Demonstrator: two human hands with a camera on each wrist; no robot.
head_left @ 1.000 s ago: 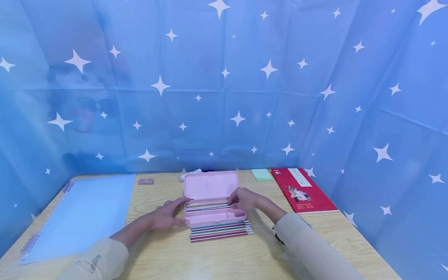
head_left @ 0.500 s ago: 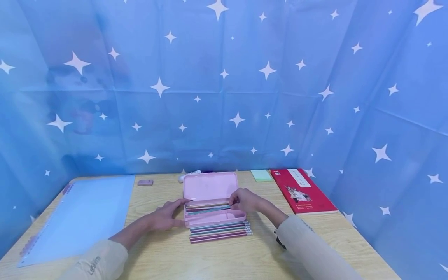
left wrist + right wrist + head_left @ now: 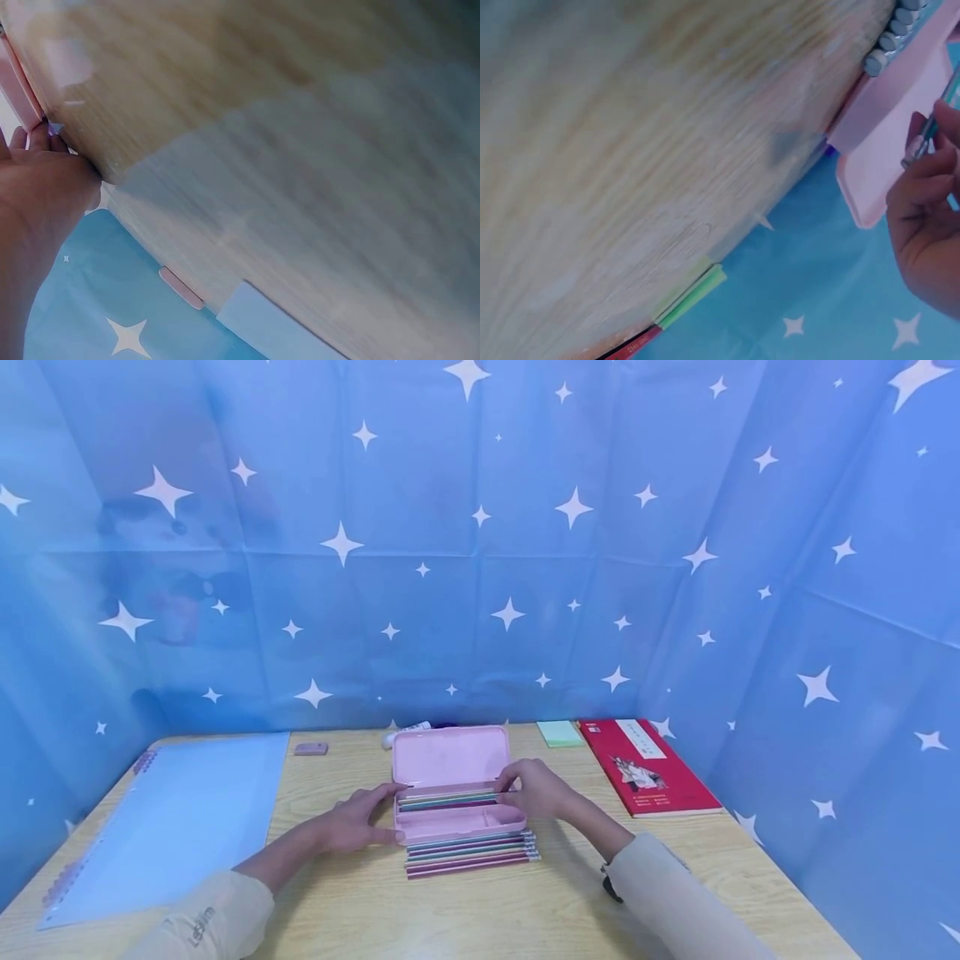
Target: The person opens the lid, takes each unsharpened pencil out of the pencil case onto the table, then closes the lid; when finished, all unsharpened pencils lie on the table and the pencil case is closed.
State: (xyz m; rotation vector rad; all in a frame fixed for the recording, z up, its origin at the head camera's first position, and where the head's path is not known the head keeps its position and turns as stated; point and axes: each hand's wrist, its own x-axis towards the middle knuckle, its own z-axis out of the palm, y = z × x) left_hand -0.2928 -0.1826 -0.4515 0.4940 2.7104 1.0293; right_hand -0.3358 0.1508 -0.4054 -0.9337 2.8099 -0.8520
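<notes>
"Pink rectangular plastic pencil case [image 3: 450, 758]: state its position."

"On the light wood-grain desk [image 3: 480, 912], lid raised at the rear. A row of slim multicoloured pencils [image 3: 467, 856] lies on the desk just in front; further pencils [image 3: 442, 801] lie in the rear compartment."

"Left hand pose?"

"The left hand [image 3: 356, 820] extends from the lower left, back uppermost, thumb and fingers apart. The thumb touches the front left corner of the case; the fingertips touch the rear left corner."

"Right hand pose?"

"The right hand [image 3: 536, 787] reaches in from the lower right, above the case's right end. Its thumb and fingers pinch a slim teal pencil with a metal-collared end [image 3: 931, 126], near that end. The pencil's other end leaves the right wrist view."
</notes>
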